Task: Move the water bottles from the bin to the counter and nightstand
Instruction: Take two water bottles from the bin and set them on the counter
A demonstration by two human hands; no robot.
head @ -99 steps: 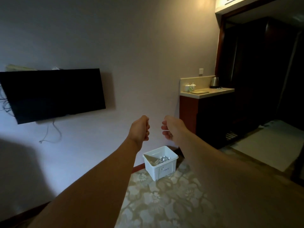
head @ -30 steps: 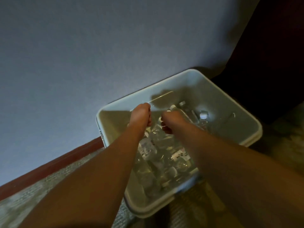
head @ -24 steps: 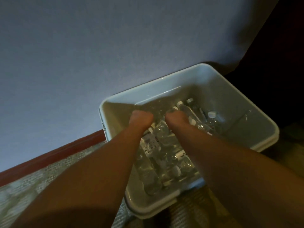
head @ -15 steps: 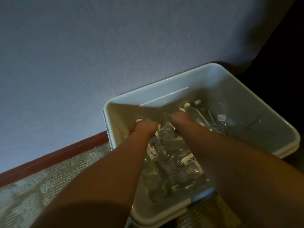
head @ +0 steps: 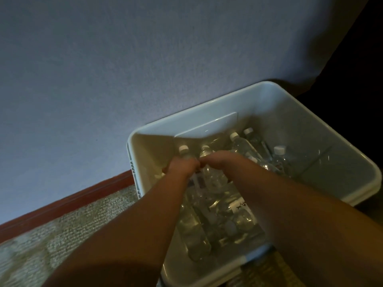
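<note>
Both hands are down inside the white bin on the carpet by the wall. The left hand curls around a capped bottle, and the right hand grips a second bottle; more bottles lie loose around them.

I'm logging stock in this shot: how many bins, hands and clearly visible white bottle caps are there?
Bin: 1
Hands: 2 (left hand, right hand)
Clearly visible white bottle caps: 4 (other bottles hidden or blurred)
Total: 7
</note>
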